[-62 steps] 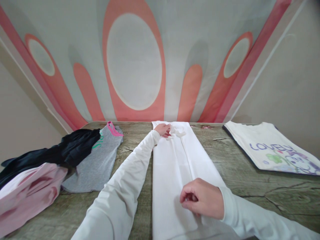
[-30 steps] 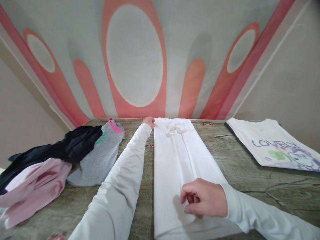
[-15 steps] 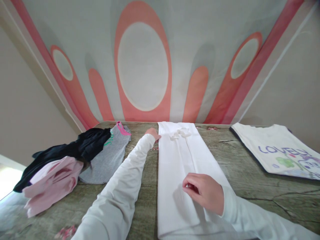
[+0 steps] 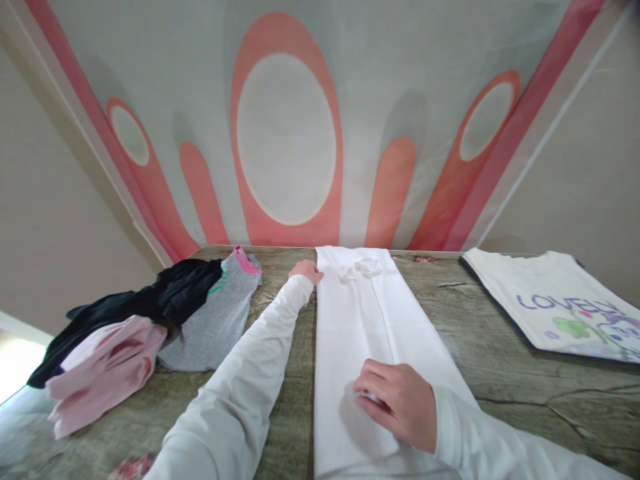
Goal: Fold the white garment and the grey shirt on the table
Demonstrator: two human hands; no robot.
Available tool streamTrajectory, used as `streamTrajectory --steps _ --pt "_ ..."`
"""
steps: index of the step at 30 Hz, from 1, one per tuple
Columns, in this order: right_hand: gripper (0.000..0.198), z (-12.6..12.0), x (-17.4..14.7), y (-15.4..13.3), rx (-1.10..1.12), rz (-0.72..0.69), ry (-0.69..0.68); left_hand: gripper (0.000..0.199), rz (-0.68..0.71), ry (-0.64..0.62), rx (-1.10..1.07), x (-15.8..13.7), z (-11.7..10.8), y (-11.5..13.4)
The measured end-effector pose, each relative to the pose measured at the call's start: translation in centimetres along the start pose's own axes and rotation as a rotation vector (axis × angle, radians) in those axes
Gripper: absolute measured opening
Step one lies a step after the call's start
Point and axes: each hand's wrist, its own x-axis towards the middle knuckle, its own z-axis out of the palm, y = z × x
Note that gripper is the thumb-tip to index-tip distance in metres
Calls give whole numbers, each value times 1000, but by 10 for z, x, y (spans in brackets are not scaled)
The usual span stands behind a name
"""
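Note:
White trousers (image 4: 350, 340), folded lengthwise into a long strip, lie on the table with the waist at the far end. A small tied drawstring bow (image 4: 367, 268) shows near the waistband. My left hand (image 4: 306, 271) reaches far forward and pinches the left edge of the trousers just below the waist. Over the lower part of the legs is my right hand (image 4: 397, 403), its fingers loosely curled with a gap between thumb and forefinger. Nothing shows in it, and it casts a shadow on the cloth.
On the left lie a grey top (image 4: 220, 330) with pink neck trim, a black garment (image 4: 185, 290) and a crumpled pink garment (image 4: 115, 367). A white printed shirt (image 4: 550, 287) lies folded on the right. The wood-patterned table (image 4: 440, 300) ends at a patterned backdrop (image 4: 360, 100).
My right hand has moved slightly left and toward me above the trouser legs. My left hand stays at the left edge near the waist. The view has tilted a little.

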Motion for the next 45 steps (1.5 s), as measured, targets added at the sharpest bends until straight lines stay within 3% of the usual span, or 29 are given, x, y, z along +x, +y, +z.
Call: streamTrajectory --steps 9,18,23,27,33,38,41,45 --pt "17 -2 0 -6 40 23 4 20 -35 2 1 7 2 -8" --pt "20 11 1 -14 201 102 210 19 5 -3 28 18 0 -28" --pt "22 11 1 -11 183 77 184 33 222 60 38 12 -4 -14" --pt "28 16 -1 -7 182 69 165 33 404 -3 77 5 6 -2" --pt "22 13 -3 -10 158 103 96 45 393 -70 164 -2 16 -17" --pt "16 -4 -2 -12 182 89 26 46 378 -11 208 -7 10 -17" --pt "15 -10 2 -8 190 23 95 47 478 60 244 -19 6 -4" --pt "32 -7 7 4 113 -140 200 49 653 -14 251 -47 7 3"
